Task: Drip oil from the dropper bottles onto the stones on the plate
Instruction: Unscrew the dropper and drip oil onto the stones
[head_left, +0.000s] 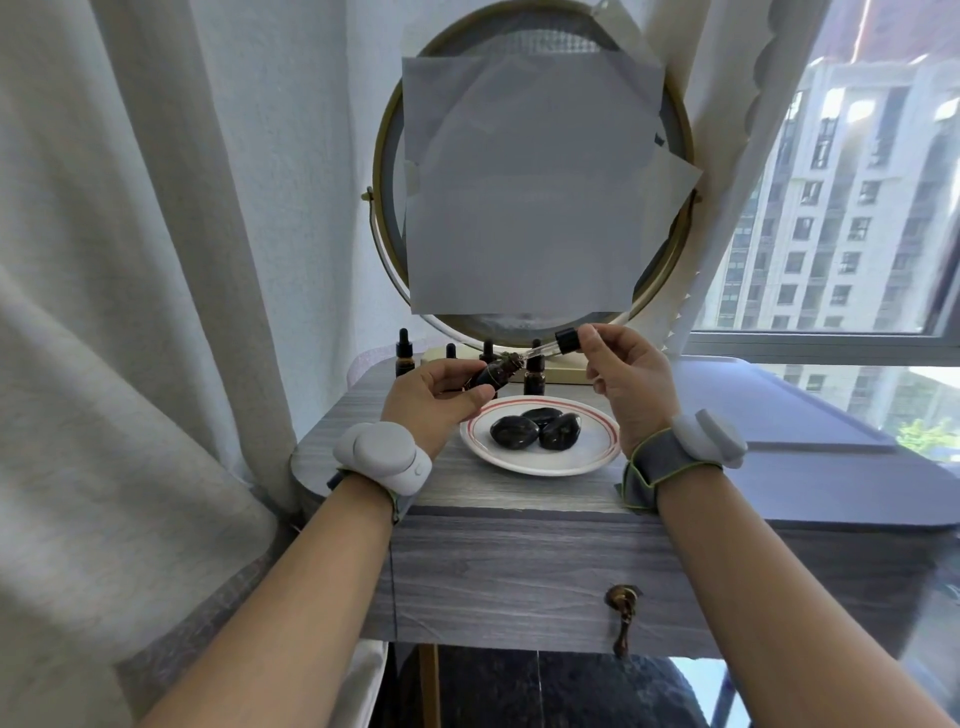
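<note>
- We are looking down at a grey wooden table (519, 561), spare bottles (404, 353) standing at its back.
- Our left hand (431, 395) is gripping a tilted brown bottle (496, 371), fingers curled round it.
- Three black stones (535, 427) are lying together on the plate (587, 452) below.
- Our right hand (631, 379) is pinching the dropper (550, 347) by its cap, tip at the bottle's mouth.

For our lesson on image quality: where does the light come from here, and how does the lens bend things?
Head view: daylight comes from the window on the right; the stones carry small glints; the wide lens bows the curtain and tilts the buildings outside.
</note>
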